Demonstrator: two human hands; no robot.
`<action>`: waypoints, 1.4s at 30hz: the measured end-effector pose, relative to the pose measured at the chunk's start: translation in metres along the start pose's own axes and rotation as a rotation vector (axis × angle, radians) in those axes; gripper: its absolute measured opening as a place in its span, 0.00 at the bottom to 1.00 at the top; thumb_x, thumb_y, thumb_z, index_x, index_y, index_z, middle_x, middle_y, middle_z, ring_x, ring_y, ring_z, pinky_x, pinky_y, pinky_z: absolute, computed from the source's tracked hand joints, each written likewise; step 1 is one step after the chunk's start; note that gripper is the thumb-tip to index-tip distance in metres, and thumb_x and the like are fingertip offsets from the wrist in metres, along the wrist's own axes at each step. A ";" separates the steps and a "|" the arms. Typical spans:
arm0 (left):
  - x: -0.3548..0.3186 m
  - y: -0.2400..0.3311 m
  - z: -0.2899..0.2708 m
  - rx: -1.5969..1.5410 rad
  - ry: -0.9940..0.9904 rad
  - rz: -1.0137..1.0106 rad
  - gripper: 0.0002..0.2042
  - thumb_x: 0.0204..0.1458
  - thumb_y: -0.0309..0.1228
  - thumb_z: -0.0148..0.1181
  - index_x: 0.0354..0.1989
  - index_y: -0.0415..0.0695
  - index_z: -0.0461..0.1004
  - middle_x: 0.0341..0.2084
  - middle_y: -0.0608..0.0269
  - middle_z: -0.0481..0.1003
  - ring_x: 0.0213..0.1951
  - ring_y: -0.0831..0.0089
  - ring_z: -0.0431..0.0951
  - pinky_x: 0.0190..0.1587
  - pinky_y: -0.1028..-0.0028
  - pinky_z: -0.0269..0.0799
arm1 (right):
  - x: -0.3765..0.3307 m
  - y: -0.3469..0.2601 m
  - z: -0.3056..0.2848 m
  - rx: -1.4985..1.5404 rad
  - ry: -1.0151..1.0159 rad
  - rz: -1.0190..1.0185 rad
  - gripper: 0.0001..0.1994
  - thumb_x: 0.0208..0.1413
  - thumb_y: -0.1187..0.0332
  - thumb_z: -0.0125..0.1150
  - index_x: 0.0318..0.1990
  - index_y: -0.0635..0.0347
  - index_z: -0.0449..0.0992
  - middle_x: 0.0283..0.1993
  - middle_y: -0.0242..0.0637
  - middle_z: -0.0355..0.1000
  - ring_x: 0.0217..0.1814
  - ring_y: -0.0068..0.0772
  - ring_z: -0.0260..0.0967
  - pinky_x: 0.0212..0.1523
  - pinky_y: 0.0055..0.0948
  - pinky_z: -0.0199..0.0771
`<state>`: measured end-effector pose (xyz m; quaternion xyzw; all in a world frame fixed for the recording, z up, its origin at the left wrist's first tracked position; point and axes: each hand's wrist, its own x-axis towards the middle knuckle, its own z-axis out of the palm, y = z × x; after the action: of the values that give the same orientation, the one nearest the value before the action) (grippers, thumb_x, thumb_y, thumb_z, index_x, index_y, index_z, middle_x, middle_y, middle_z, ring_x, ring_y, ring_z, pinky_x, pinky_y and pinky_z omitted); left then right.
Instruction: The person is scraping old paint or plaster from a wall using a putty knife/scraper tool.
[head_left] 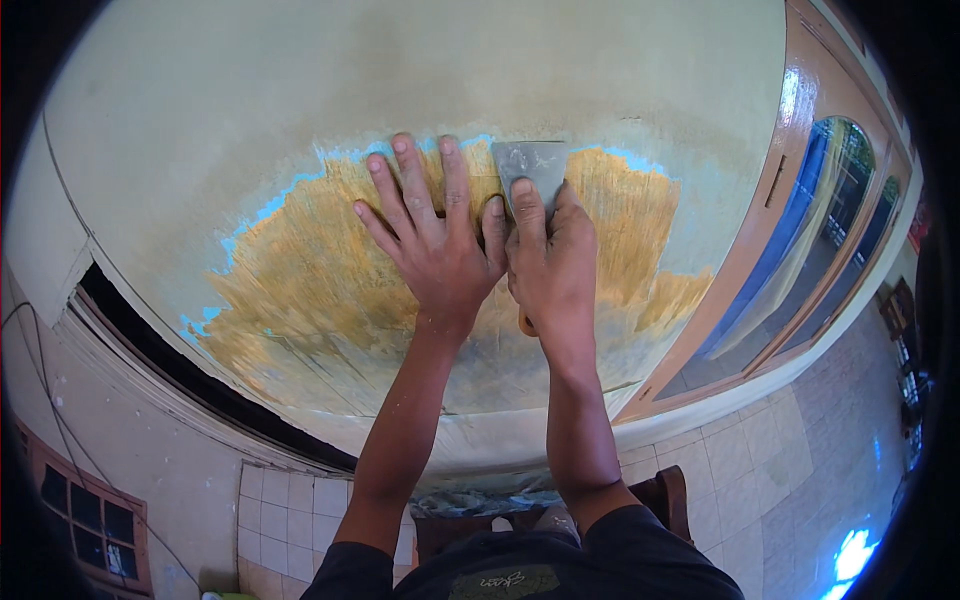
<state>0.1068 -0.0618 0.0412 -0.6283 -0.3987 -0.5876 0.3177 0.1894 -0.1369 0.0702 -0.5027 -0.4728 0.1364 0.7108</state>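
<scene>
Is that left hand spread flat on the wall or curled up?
Spread flat: the left hand lies palm-down, fingers fanned apart, on the scraped yellowish wall patch.

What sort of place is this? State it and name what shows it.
Probably a house under repainting. The right hand presses a scraper to a wall stripped to a yellowish patch, the left hand lies flat beside it, with a wooden door frame and tiled floor.

Even daylight is filling the scene, brightest on the pale wall (pixel 560 70) at top. Glare is streaking the glossy door frame (pixel 790 100) at upper right, and a blown-out blue-white patch is flaring on the floor tiles (pixel 850 555) at lower right. Soft shadows are falling beneath both forearms. Fisheye distortion is bowing straight edges, and black vignetting is ringing the corners. Focus is staying sharp centrally.
</scene>
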 end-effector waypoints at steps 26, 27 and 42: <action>0.000 0.001 -0.003 0.024 -0.012 0.016 0.29 0.66 0.52 0.37 0.72 0.54 0.62 0.73 0.42 0.52 0.74 0.39 0.49 0.71 0.36 0.32 | 0.001 -0.012 0.000 -0.024 0.001 0.000 0.17 0.67 0.61 0.54 0.39 0.71 0.74 0.28 0.57 0.75 0.30 0.54 0.77 0.33 0.42 0.73; 0.000 0.002 -0.004 0.030 -0.019 0.019 0.29 0.67 0.52 0.37 0.72 0.55 0.62 0.73 0.42 0.52 0.74 0.39 0.49 0.71 0.36 0.32 | 0.001 -0.011 -0.002 -0.065 0.011 -0.023 0.17 0.67 0.61 0.55 0.39 0.71 0.74 0.27 0.57 0.75 0.29 0.53 0.77 0.33 0.42 0.73; -0.003 0.000 -0.002 0.026 -0.019 0.038 0.29 0.66 0.52 0.40 0.72 0.55 0.62 0.73 0.42 0.53 0.74 0.38 0.49 0.71 0.35 0.32 | -0.008 -0.005 -0.001 0.101 0.009 0.049 0.17 0.69 0.59 0.54 0.36 0.68 0.71 0.20 0.37 0.67 0.18 0.23 0.63 0.20 0.29 0.62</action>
<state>0.1056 -0.0643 0.0382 -0.6371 -0.3971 -0.5705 0.3331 0.1845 -0.1456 0.0703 -0.4782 -0.4497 0.1752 0.7337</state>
